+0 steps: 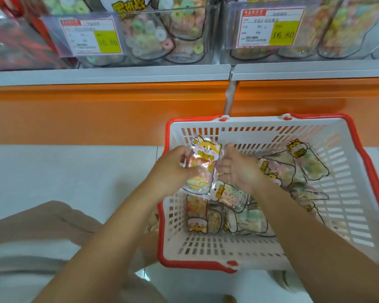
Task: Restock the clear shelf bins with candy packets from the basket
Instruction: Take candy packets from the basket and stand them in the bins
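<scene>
Candy packet (202,165) pinched in left hand (173,169), over basket (206,248).

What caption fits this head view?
Left hand holds a clear cartoon candy packet over the red-rimmed white plastic basket, right hand beside.

The basket (346,193) is open on top, but the left hand (173,168), right hand (239,169) and the candy packet (202,165) between them fill the air over its far-left part, and loose packets (245,219) cover its bottom. Left of the basket the white floor (64,171) lies bare; beyond the basket the orange shelf front (96,112) rises to the clear bins (184,40), crowded with bags.
</scene>
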{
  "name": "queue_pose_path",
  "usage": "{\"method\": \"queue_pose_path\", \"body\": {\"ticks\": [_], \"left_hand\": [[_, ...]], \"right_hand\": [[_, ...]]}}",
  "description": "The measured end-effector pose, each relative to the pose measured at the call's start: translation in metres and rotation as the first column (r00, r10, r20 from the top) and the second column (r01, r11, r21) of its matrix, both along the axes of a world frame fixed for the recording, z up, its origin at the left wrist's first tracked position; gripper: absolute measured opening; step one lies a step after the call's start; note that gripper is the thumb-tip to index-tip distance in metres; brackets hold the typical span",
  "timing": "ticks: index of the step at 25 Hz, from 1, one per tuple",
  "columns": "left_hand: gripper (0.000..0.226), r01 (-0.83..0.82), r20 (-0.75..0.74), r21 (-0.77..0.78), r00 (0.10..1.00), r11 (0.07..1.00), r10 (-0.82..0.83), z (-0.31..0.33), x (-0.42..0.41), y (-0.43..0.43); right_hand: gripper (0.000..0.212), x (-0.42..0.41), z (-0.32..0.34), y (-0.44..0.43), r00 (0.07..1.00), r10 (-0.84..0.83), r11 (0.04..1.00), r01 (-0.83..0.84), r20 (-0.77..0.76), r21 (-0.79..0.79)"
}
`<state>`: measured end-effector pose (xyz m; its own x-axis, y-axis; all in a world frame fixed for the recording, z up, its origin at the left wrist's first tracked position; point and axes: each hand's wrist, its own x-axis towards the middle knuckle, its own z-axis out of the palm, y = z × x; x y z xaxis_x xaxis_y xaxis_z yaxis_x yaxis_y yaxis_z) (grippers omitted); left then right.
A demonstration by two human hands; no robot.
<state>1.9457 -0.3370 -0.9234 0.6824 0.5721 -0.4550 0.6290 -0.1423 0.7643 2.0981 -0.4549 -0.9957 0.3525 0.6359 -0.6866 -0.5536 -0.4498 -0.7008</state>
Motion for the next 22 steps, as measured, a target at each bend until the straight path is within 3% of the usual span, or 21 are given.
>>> {"method": "queue_pose_path", "body": {"ticks": [1,2,3,4,5,6,7,9,10,11,12,13,14,15,16,18,20,22], "left_hand": [[0.024,-0.046,0.02,-0.004,0.999,0.999,0.046,0.005,-0.01,0.002],[0.027,-0.105,0.032,-0.023,0.994,0.994,0.106,0.01,-0.02,0.005],[0.031,-0.16,0.045,-0.054,0.986,0.986,0.163,0.015,-0.029,0.006],[0.033,-0.208,0.068,-0.101,0.974,0.973,0.215,0.018,-0.036,0.007],[0.03,-0.246,0.101,-0.151,0.96,0.957,0.263,0.02,-0.041,0.007],[0.026,-0.28,0.123,-0.193,0.944,0.94,0.306,0.02,-0.044,0.006],[0.025,-0.305,0.134,-0.222,0.931,0.926,0.339,0.02,-0.046,0.005],[0.027,-0.329,0.143,-0.244,0.918,0.912,0.369,0.02,-0.046,0.005],[0.029,-0.331,0.148,-0.25,0.916,0.91,0.373,0.019,-0.046,0.006],[0.031,-0.331,0.156,-0.258,0.913,0.908,0.377,0.018,-0.045,0.007],[0.033,-0.336,0.16,-0.259,0.91,0.906,0.383,0.016,-0.044,0.009],[0.032,-0.338,0.162,-0.258,0.908,0.905,0.386,0.016,-0.042,0.009],[0.03,-0.338,0.167,-0.262,0.906,0.904,0.388,0.014,-0.039,0.009],[0.03,-0.333,0.178,-0.272,0.904,0.903,0.388,0.012,-0.036,0.008],[0.03,-0.328,0.189,-0.284,0.902,0.901,0.388,0.009,-0.033,0.007],[0.027,-0.312,0.195,-0.312,0.903,0.898,0.382,0.005,-0.026,0.002],[0.026,-0.296,0.201,-0.335,0.905,0.894,0.375,0.002,-0.019,-0.004],[0.026,-0.293,0.2,-0.344,0.905,0.892,0.375,0.001,-0.011,-0.007]], "right_hand": [[0.032,-0.01,-0.005,0.001,0.985,0.113,0.99,-0.101,0.13,-0.099],[0.029,-0.022,-0.016,0.001,0.868,0.356,0.928,-0.287,0.345,-0.236],[0.03,-0.035,-0.029,0.0,0.622,0.608,0.794,-0.477,0.494,-0.377],[0.036,-0.052,-0.041,-0.001,0.365,0.753,0.644,-0.582,0.548,-0.496],[0.047,-0.066,-0.052,-0.003,0.189,0.823,0.525,-0.611,0.535,-0.592],[0.058,-0.078,-0.06,-0.003,0.095,0.862,0.452,-0.592,0.498,-0.667],[0.064,-0.088,-0.065,-0.001,0.062,0.869,0.442,-0.543,0.491,-0.714],[0.052,-0.097,-0.07,0.005,0.03,0.854,0.474,-0.453,0.519,-0.755],[0.039,-0.096,-0.067,0.007,0.029,0.852,0.479,-0.451,0.524,-0.753],[0.028,-0.09,-0.061,0.008,0.09,0.831,0.52,-0.477,0.549,-0.709],[0.02,-0.078,-0.055,0.006,0.243,0.776,0.617,-0.487,0.582,-0.619],[0.016,-0.064,-0.042,0.003,0.453,0.685,0.728,-0.451,0.571,-0.517],[0.016,-0.046,-0.028,-0.001,0.662,0.531,0.842,-0.346,0.529,-0.413],[0.017,-0.025,-0.013,-0.005,0.801,0.333,0.928,-0.184,0.498,-0.324],[0.022,-0.005,-0.002,-0.011,0.86,0.158,0.962,-0.024,0.485,-0.271],[0.034,0.026,0.025,-0.027,0.906,-0.038,0.981,0.114,0.421,-0.158],[0.039,0.041,0.049,-0.044,0.965,-0.096,0.994,0.104,0.246,-0.019],[0.026,0.041,0.07,-0.059,0.986,-0.125,0.99,0.117,0.113,0.074]]}}
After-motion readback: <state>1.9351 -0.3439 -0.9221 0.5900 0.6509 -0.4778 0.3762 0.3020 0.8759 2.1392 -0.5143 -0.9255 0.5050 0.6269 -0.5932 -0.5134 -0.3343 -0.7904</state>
